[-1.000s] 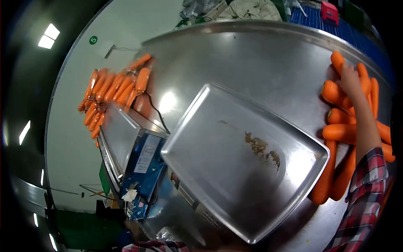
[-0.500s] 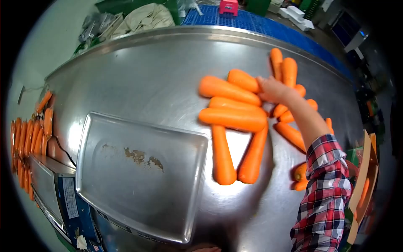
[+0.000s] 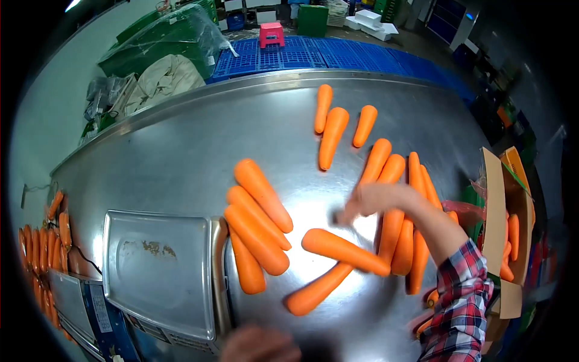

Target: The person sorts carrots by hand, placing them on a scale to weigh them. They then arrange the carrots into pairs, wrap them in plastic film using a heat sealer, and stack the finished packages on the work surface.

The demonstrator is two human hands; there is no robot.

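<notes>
Reaches with right hand (image 3: 377,202) over loose carrots (image 3: 259,241) just right of the tray (image 3: 157,283) — too blurred to tell clenched from slack. Rests left hand (image 3: 259,346) at the tray's near corner, grip hidden. Looks barely begun — with a bare tray and every carrot outside it

a pale wall (image 3: 45,102) at left; blue floor mats (image 3: 338,51), a pink stool (image 3: 271,33), green crates (image 3: 313,18) behind.

The desk (image 3: 181,145) was glossy brushed steel, the tray (image 3: 157,265) duller stained metal, the carrots (image 3: 259,223) smooth and waxy, the sleeve (image 3: 461,301) plaid cloth.
</notes>
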